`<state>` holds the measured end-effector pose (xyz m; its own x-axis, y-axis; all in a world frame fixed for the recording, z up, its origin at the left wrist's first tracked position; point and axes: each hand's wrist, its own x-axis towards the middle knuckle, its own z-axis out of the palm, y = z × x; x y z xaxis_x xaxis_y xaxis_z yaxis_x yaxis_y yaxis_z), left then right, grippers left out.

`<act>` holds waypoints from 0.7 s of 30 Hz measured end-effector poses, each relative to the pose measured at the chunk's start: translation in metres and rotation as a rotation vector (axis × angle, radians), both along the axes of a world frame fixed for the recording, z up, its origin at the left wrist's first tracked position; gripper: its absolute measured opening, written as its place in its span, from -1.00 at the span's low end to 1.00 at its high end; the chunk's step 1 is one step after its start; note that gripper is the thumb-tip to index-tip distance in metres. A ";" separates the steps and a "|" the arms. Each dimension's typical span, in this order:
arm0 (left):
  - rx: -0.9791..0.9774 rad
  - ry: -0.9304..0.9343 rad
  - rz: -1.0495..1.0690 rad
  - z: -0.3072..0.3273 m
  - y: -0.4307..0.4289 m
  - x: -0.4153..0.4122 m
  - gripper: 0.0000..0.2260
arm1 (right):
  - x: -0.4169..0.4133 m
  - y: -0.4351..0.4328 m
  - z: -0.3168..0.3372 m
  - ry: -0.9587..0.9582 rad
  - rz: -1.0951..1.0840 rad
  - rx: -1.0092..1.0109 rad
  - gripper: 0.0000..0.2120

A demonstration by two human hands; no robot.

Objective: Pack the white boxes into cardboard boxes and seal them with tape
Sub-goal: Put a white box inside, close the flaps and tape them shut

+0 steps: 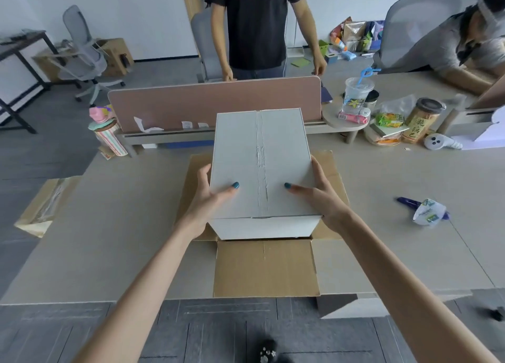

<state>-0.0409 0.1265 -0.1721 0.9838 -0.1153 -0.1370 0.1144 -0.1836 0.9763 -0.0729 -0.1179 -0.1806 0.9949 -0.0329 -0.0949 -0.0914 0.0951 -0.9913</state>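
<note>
Head, left hand [210,198], right hand [319,196] gripping box [259,155]

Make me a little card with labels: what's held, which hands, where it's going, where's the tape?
held: white box
left hand: grips its left side, thumb on top
right hand: grips its right side, thumb on top
going into: open cardboard box underneath
tape: tape dispenser on the table, far right, untouched

A white box [261,166] with a taped top seam stands in an open-flapped cardboard box [266,267].
</note>
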 end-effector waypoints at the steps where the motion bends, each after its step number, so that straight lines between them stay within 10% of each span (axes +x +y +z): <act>1: 0.002 0.025 -0.003 -0.003 0.002 0.003 -0.46 | 0.003 0.001 -0.003 0.025 0.005 0.004 -0.33; 21: 0.176 0.259 -0.115 -0.067 0.002 0.061 -0.45 | 0.047 0.001 -0.066 0.325 -0.018 -0.142 -0.24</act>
<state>0.0202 0.1286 -0.2389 0.8957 -0.1760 -0.4084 0.3233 -0.3727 0.8698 -0.0262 -0.1167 -0.2467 0.9127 -0.0858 -0.3995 -0.4036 -0.0368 -0.9142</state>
